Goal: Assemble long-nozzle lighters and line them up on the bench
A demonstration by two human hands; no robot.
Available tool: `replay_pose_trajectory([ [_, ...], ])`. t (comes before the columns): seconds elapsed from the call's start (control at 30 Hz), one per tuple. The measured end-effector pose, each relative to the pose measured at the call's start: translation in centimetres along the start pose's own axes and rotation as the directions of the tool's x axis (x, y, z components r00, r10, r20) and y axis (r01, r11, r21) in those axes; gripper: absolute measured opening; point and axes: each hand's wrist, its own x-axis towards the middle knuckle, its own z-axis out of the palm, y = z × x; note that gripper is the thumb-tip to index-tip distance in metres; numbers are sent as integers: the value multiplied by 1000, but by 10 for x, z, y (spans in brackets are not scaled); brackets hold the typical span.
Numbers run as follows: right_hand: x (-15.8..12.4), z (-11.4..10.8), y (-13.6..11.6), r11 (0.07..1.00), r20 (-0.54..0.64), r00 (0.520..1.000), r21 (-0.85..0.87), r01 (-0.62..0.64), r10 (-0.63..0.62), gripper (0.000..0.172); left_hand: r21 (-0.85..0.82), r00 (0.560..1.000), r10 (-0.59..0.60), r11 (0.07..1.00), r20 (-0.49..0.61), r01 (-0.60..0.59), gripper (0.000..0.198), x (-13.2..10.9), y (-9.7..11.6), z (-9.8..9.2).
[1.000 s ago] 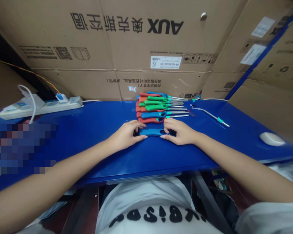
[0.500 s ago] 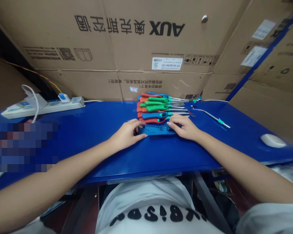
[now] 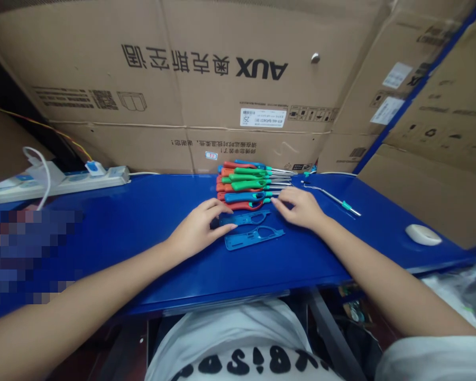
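Note:
Two blue lighter casing halves lie one behind the other on the blue table (image 3: 174, 275). My left hand (image 3: 196, 227) has thumb and forefinger around the left end of the rear casing half (image 3: 244, 218). Nearer to me, the front casing half (image 3: 254, 239) lies untouched, its trigger opening toward the right. My right hand (image 3: 301, 207) is curled just right of the rear half, thumb and forefinger close together beside the metal tubes of the lighter pile. Whether anything small is in its fingers is hidden. Behind both halves is a pile of red, green and blue long-necked lighters (image 3: 248, 185).
A metal lighter tube with wire (image 3: 335, 198) lies at the right, with a white computer mouse (image 3: 423, 234) beyond it. On the left a white power strip (image 3: 69, 182) carries plugs and cables. A cardboard wall (image 3: 206, 95) closes off the table's back.
The blue casing between my hands now shows as two separate halves, one in front of the other. My right hand has come off the casing. The whole view has shifted slightly.

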Motion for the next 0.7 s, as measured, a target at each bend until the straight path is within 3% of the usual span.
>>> replay_pose_trajectory([
  [0.07,2,-9,22,958,-50,965,-113,-263,259,30,38,998,62,997,24,-63,32,-1,6,-2],
  [0.17,-3,-26,62,857,-112,874,-173,-485,472,14,63,985,141,987,98,-147,34,-3,11,-3],
  [0.23,-11,-37,88,743,-142,771,-206,-637,621,6,75,976,164,981,143,-176,39,-4,12,-3],
  [0.33,-23,-47,119,542,-140,580,-237,-806,802,17,95,965,178,976,191,-198,39,-4,9,-2],
  [0.43,-31,-48,134,447,-64,474,-242,-861,878,25,90,965,171,977,200,-192,29,-3,5,-3],
  [0.53,-31,-44,137,471,10,480,-208,-857,877,24,51,967,175,981,186,-188,23,-1,2,-4],
  [0.7,-25,-42,117,600,-44,604,-78,-796,796,21,15,969,167,985,181,-173,24,-1,-2,-4],
])
